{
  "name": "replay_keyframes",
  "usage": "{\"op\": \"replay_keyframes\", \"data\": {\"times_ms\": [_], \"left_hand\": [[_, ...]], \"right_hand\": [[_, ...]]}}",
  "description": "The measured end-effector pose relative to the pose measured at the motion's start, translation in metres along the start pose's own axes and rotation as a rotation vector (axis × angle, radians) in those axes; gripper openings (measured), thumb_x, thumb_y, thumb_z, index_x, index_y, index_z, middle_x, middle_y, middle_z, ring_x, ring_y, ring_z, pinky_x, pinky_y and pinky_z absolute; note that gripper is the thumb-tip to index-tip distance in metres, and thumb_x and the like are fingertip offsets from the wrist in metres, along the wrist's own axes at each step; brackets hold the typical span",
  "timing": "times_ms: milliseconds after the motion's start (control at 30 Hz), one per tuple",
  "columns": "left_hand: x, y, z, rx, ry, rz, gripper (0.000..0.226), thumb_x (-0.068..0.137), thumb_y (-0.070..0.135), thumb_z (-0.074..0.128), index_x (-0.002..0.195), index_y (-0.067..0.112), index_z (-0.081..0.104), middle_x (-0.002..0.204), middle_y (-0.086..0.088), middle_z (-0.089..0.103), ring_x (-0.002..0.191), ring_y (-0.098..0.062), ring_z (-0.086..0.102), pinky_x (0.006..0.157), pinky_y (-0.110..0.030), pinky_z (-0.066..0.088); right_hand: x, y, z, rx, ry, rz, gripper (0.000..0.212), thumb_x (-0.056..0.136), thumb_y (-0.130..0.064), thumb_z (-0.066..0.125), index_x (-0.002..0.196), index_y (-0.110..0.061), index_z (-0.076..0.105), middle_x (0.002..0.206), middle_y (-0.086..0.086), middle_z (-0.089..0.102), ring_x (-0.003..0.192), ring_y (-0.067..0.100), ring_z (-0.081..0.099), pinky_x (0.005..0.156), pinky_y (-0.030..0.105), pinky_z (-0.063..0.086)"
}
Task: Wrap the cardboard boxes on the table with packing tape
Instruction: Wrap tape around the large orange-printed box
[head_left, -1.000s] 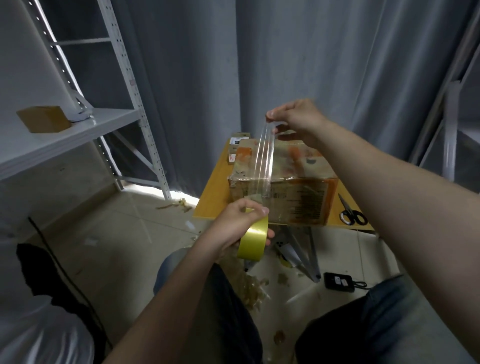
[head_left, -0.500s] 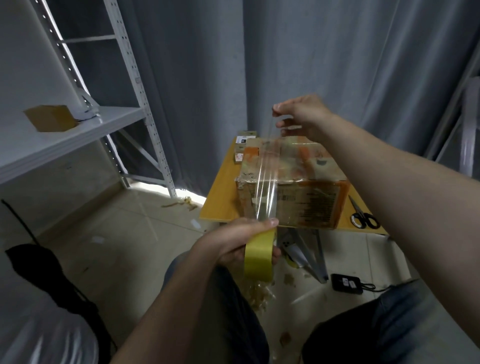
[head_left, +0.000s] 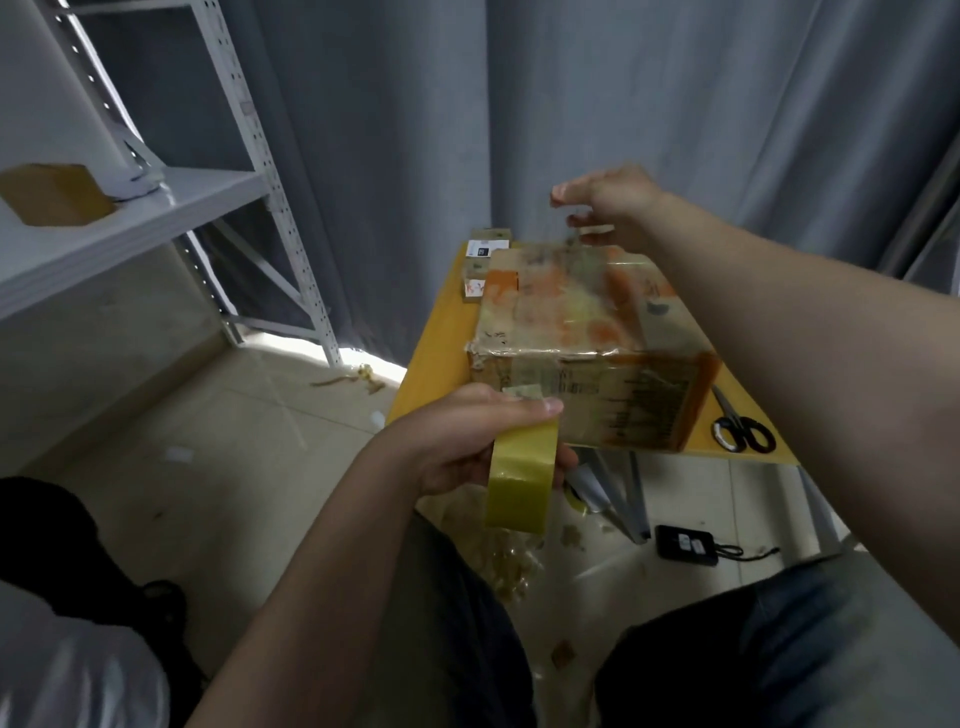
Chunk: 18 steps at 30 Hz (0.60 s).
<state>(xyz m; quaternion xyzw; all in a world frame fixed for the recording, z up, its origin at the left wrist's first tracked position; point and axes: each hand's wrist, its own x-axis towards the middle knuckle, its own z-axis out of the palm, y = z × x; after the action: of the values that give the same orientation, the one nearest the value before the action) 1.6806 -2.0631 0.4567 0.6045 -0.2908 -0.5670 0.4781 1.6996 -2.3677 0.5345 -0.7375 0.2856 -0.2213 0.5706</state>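
Observation:
A worn cardboard box (head_left: 582, 332), covered in shiny clear tape with orange patches, sits on the small yellow table (head_left: 431, 353). My left hand (head_left: 467, 441) grips a yellowish roll of packing tape (head_left: 519, 478) just in front of the box's near face. My right hand (head_left: 608, 205) hovers over the box's far edge and pinches the free end of the clear strip pulled from the roll. The strip itself is blurred and barely shows over the box top.
Black-handled scissors (head_left: 743, 431) lie on the table right of the box. Small boxes (head_left: 485, 254) stand at the table's far left corner. A metal shelf (head_left: 130, 218) with a small carton (head_left: 52, 195) is on the left. A black device (head_left: 685, 543) and tape scraps lie on the floor.
My right hand has carried the strip's end back and down toward the box's far edge. My left hand has lowered the roll in front of the box. The view has drawn closer.

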Motion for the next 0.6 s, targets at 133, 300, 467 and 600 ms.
{"op": "replay_keyframes", "data": {"times_ms": [133,300,467,600], "left_hand": [[0.005,0.014,-0.005,-0.043,0.009,0.013,0.029,0.098,0.042,0.069,0.104,0.017,0.082,0.111,-0.015,0.078,0.099,-0.028,0.078,0.08,-0.037,0.063],[0.011,0.036,-0.01,-0.161,0.013,0.005,0.028,0.089,0.037,0.072,0.099,0.013,0.083,0.106,-0.02,0.078,0.093,-0.031,0.077,0.085,-0.042,0.064],[0.01,0.057,-0.022,-0.232,0.0,0.033,0.036,0.08,0.035,0.074,0.103,0.008,0.081,0.102,-0.018,0.079,0.087,-0.029,0.078,0.079,-0.04,0.065],[0.015,0.069,-0.028,-0.234,0.023,0.087,0.036,0.077,0.035,0.077,0.103,0.01,0.083,0.102,-0.015,0.08,0.085,-0.025,0.079,0.075,-0.039,0.065]], "right_hand": [[0.023,0.007,0.004,-0.001,-0.004,0.019,0.013,0.087,-0.031,0.083,0.092,-0.019,0.079,0.091,-0.013,0.08,0.09,0.014,0.072,0.08,0.035,0.057],[0.048,0.018,0.013,-0.044,0.024,0.042,0.016,0.083,-0.031,0.087,0.092,-0.018,0.081,0.108,-0.003,0.078,0.089,0.018,0.068,0.075,0.037,0.058],[0.075,0.027,0.019,-0.186,0.052,0.025,0.018,0.082,-0.032,0.088,0.092,-0.02,0.079,0.096,-0.002,0.072,0.081,0.012,0.063,0.06,0.018,0.044],[0.094,0.035,0.02,-0.19,0.07,0.017,0.034,0.081,-0.028,0.089,0.109,-0.01,0.08,0.107,0.003,0.075,0.101,0.014,0.067,0.083,0.019,0.045]]}}
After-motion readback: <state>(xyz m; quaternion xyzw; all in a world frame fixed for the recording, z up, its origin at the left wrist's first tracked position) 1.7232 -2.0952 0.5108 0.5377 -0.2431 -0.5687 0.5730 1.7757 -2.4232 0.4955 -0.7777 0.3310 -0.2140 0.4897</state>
